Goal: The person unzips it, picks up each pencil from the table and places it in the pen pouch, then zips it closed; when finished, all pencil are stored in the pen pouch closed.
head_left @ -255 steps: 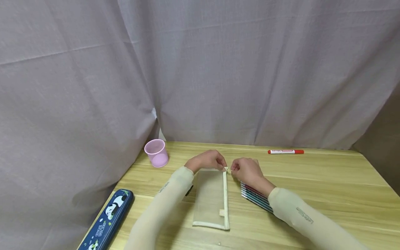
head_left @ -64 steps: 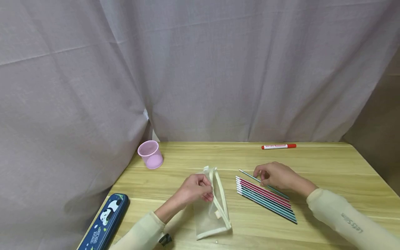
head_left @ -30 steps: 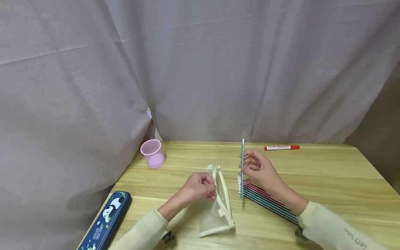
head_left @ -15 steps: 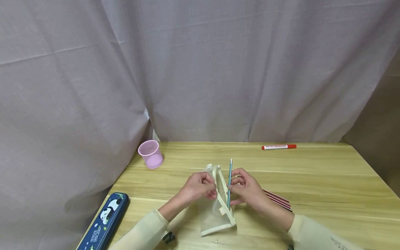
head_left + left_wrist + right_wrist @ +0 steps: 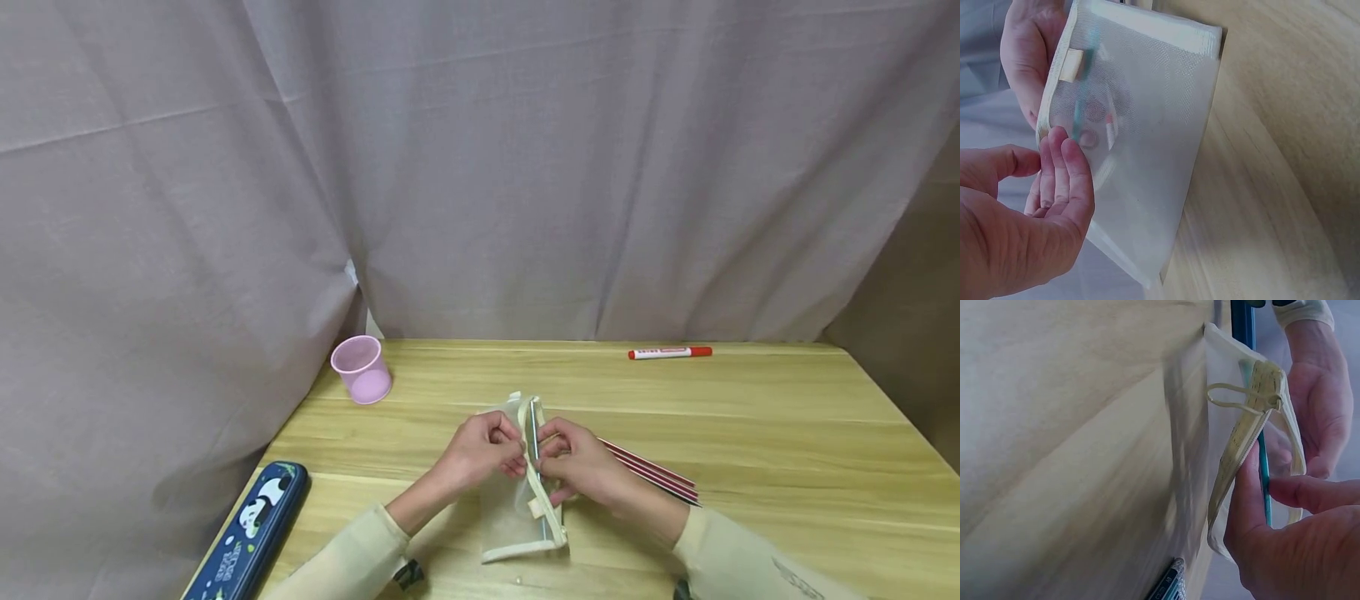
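My left hand (image 5: 480,452) pinches one zipper edge of the cream mesh pouch (image 5: 504,521), holding its mouth apart. Between the thumb and fingers of my right hand (image 5: 588,468) is a teal pencil (image 5: 1264,464). It lies along the pouch mouth, and its lower part shows through the mesh in the left wrist view. A zipper pull loop (image 5: 1229,394) hangs from the pouch's end in the right wrist view. Partly covered by my right hand and forearm, a row of pencils (image 5: 660,477) lies on the table, with red and dark ones visible.
A pink cup (image 5: 367,375) stands at the back left of the wooden table (image 5: 787,433). A red and white marker (image 5: 670,353) lies near the back edge. The dark blue panda pencil case (image 5: 251,533) sits at the left edge.
The pouch was unzipped and its mouth spread. My right hand picked the teal pencil off the table, turned it upright and brought it left and down into the pouch mouth. My left hand kept its grip.
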The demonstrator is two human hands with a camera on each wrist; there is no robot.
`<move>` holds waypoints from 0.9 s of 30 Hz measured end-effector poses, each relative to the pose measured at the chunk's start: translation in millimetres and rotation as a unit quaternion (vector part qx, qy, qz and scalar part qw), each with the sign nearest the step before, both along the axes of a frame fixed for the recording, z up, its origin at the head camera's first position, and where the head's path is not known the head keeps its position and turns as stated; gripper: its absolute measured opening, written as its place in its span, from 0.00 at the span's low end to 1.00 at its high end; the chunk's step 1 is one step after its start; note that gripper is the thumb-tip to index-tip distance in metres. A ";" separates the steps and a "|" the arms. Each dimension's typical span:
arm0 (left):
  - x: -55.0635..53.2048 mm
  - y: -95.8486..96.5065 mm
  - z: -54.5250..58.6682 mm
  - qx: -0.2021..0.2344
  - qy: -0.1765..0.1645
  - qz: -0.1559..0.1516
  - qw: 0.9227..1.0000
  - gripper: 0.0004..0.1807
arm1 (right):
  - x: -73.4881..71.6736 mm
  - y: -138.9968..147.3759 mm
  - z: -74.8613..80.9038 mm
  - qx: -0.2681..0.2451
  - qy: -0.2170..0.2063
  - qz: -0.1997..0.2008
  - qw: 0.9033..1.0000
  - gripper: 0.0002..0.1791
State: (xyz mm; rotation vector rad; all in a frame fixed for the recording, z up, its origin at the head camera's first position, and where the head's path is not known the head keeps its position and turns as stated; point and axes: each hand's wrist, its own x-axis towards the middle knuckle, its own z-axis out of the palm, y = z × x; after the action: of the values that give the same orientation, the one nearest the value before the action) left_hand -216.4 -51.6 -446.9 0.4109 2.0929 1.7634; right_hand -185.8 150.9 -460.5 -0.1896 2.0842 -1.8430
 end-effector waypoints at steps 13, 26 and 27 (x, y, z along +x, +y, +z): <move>1.4 -0.4 -0.1 0.000 0.003 -0.006 1.000 0.06 | -7.2 -1.5 -2.5 0.008 0.000 0.000 1.000 0.25; -1.0 -3.6 -1.8 0.008 0.002 0.018 1.000 0.06 | -12.1 37.8 12.0 0.014 0.065 -0.022 0.998 0.23; -1.2 -3.5 -1.8 0.007 0.002 0.020 1.000 0.06 | -13.1 43.8 13.9 0.021 0.073 -0.027 0.997 0.22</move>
State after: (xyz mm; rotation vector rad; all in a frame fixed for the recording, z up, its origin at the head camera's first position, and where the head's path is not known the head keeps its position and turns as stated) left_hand -217.6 -55.1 -448.7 0.3805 2.1071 1.8009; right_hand -198.9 194.6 -446.6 -0.2688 2.2445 -1.8661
